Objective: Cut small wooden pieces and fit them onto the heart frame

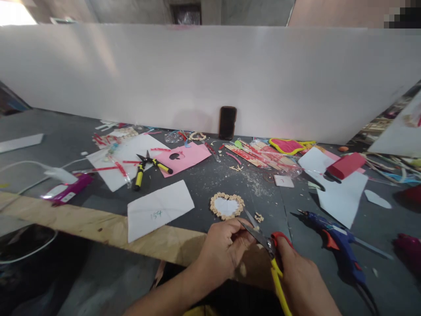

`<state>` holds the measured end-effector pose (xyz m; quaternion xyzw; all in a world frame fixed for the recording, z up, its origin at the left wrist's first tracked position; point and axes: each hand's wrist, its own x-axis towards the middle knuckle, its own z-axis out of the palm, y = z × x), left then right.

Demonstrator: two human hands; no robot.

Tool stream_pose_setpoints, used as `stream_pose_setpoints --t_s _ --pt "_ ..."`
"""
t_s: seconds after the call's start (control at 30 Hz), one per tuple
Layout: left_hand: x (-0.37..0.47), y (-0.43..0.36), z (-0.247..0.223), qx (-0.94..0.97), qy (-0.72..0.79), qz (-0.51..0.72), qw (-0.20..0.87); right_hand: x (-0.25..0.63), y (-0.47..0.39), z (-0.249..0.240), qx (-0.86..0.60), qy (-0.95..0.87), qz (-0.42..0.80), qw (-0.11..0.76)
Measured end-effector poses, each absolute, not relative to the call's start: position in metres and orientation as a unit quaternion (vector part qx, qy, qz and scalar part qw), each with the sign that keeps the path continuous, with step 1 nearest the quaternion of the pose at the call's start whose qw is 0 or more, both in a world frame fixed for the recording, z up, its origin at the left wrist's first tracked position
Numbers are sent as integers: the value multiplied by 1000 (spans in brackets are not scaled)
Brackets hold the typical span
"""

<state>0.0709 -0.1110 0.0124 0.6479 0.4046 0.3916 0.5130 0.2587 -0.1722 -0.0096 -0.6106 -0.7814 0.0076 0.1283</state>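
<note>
My right hand (pixel 301 281) grips a pair of scissors (pixel 270 249) with red and yellow handles, their blades parted and pointing up-left. The fingers of my left hand (pixel 222 248) are pinched together beside the blades. What they hold is too small and too hidden to make out. Just beyond the left hand lies a white heart (pixel 226 206) edged with small beige pieces. A little heap of similar beige pieces (pixel 259 217) is right of the heart, near the blade tips.
A blue glue gun (pixel 342 239) lies at the right. Yellow-black pliers (pixel 142 169), a white card (pixel 161 210) and pink foam (pixel 186 160) are at the left. A phone (pixel 227 123) leans against the white board (pixel 197 79), near red-wrapped sticks (pixel 256 156).
</note>
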Motion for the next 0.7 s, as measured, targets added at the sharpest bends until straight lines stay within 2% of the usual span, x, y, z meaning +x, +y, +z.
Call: stream_pose_setpoints --t_s 0.17,0.33,0.7 --pt "71 -118 6 636 425 405 502 260 -179 -10 -606 -785 25 125" --pt "71 -123 8 615 396 413 542 258 -180 -2 -609 -782 25 130" --pt "65 -120 23 598 373 309 639 259 -185 -6 -588 -792 82 140"
